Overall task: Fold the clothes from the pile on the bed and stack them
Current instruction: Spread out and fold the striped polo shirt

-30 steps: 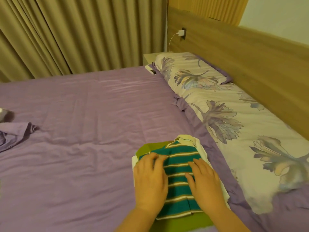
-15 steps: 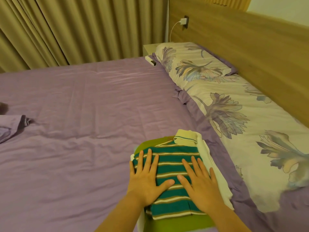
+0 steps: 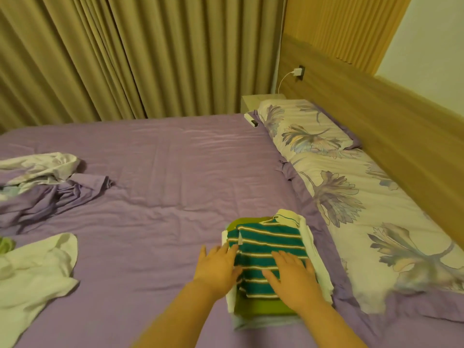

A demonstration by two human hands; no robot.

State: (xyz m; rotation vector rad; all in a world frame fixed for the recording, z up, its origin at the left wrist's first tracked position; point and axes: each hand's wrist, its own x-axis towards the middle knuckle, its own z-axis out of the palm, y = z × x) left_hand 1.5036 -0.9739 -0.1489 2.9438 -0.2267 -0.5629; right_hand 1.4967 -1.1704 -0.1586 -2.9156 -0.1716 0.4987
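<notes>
A folded teal shirt with cream stripes (image 3: 270,241) tops a small stack at the lower middle of the purple bed (image 3: 163,172). Under it lie a green garment (image 3: 261,307) and a white one (image 3: 317,267). My left hand (image 3: 217,267) lies flat at the stack's left edge, fingers straight, partly on the sheet. My right hand (image 3: 293,277) presses flat on the striped shirt's near right part. Loose clothes lie at the left: a white garment (image 3: 32,270) and a crumpled purple and white heap (image 3: 42,187).
Two floral pillows (image 3: 351,197) run along the wooden headboard (image 3: 401,136) on the right. Curtains (image 3: 125,59) hang behind the bed. A small bedside table (image 3: 253,101) stands in the far corner, with a charger (image 3: 297,71) plugged in above it.
The view has swung left, so the loose clothes at the left show now. My left hand has slid off the striped shirt to the stack's left edge. My right hand stays on the shirt.
</notes>
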